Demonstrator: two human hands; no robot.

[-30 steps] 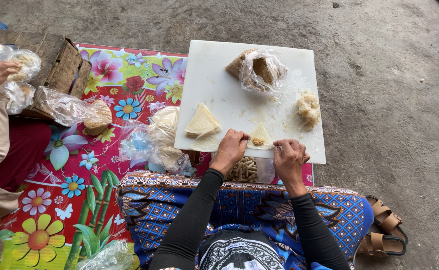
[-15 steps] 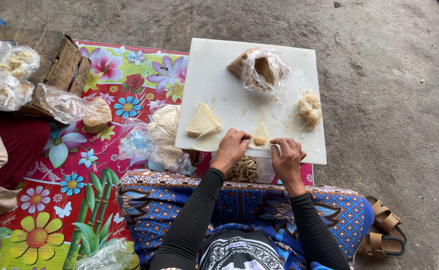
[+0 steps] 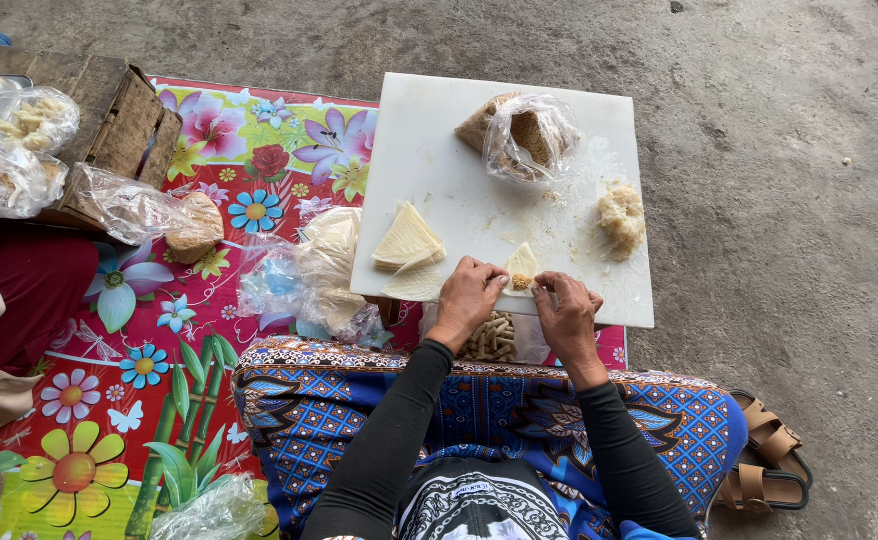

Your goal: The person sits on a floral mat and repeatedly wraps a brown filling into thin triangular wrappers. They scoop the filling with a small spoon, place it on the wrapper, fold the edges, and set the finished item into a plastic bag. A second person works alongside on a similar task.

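I sit on the floor with a white board (image 3: 429, 130) laid in front of my knees, and both my hands are at its near edge. My left hand (image 3: 467, 297) and my right hand (image 3: 567, 312) meet over one small triangular wrapper (image 3: 522, 265) that lies flat on the board, a little heap of brown filling (image 3: 521, 282) at its near end. My left fingertips (image 3: 497, 283) curl down and press on the wrapper's left edge; my right fingertips (image 3: 547, 285) pinch toward its right edge. Both hands are half closed, fingers bent, neither wrapped around anything, only touching the thin sheet.

Just left of my left hand sits a stack of pale triangular wrappers (image 3: 407, 242), with one loose sheet (image 3: 414, 283) below it. At the far side of the board a clear plastic bag (image 3: 529, 140) holds brown filling, and to the right lies a crumbly pale lump (image 3: 620, 215). Below the board's edge, between my wrists, a pile of finished rolls (image 3: 489, 338) shows.

The board rests partly on a bright flowered mat (image 3: 109, 380). On the mat, left of the board, lie crumpled plastic bags (image 3: 309, 265). A wooden crate (image 3: 124, 120) stands at the far left with more bagged food (image 3: 29, 120) on it. Brown sandals (image 3: 764, 465) lie on the concrete by my right knee
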